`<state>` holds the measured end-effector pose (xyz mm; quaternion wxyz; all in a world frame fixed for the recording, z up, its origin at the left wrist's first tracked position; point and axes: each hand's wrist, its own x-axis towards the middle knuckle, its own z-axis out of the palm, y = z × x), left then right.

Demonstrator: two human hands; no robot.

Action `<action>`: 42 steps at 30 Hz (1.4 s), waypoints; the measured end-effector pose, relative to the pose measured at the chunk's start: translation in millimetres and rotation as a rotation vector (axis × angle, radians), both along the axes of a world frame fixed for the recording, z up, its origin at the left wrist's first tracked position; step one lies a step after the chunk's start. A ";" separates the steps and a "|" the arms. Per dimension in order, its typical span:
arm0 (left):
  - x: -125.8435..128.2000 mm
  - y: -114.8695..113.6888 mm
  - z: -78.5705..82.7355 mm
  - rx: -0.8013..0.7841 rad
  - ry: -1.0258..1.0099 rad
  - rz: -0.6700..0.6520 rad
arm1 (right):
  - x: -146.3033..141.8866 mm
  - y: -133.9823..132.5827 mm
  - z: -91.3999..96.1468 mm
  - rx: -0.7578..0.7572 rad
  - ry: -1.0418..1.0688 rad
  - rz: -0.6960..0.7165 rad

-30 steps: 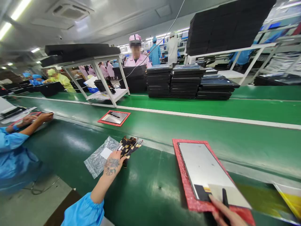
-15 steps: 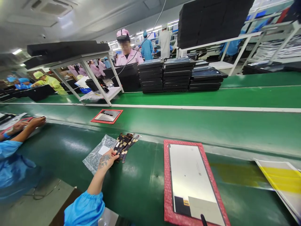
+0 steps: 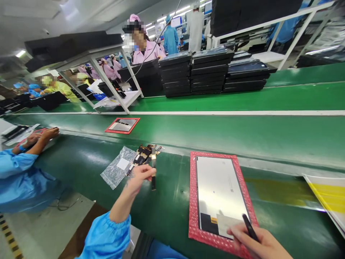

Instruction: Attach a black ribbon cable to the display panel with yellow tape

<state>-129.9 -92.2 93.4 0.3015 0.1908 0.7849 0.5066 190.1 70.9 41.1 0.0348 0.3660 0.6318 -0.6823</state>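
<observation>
The left hand (image 3: 140, 176) pinches a flex strip (image 3: 153, 172), lifted at six o'clock of the strip pile (image 3: 145, 155). The right hand (image 3: 258, 242) grips a black stylus (image 3: 250, 227) over the panel (image 3: 219, 192), at three o'clock.

Bare green tabletop (image 3: 167, 212) is left open between the pile of flex strips (image 3: 144, 158) with its clear plastic bag (image 3: 118, 172) on the left and the red-framed panel (image 3: 219, 196) on the right, though part of that lane is taken up by the left hand (image 3: 140, 177) and the strip (image 3: 153, 172) pinched in its fingers. The panel's near corner is covered by the right hand (image 3: 257, 242) with a black pen (image 3: 250, 227). Beyond, the belt is crossed only by a second red tray (image 3: 122, 125); the far side is blocked by stacked black trays (image 3: 210, 72) and a white rack (image 3: 107, 82).
</observation>
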 end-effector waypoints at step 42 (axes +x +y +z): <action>176.7 12.5 -72.7 0.228 0.826 -0.553 | -48.0 23.1 3.2 0.570 0.094 0.338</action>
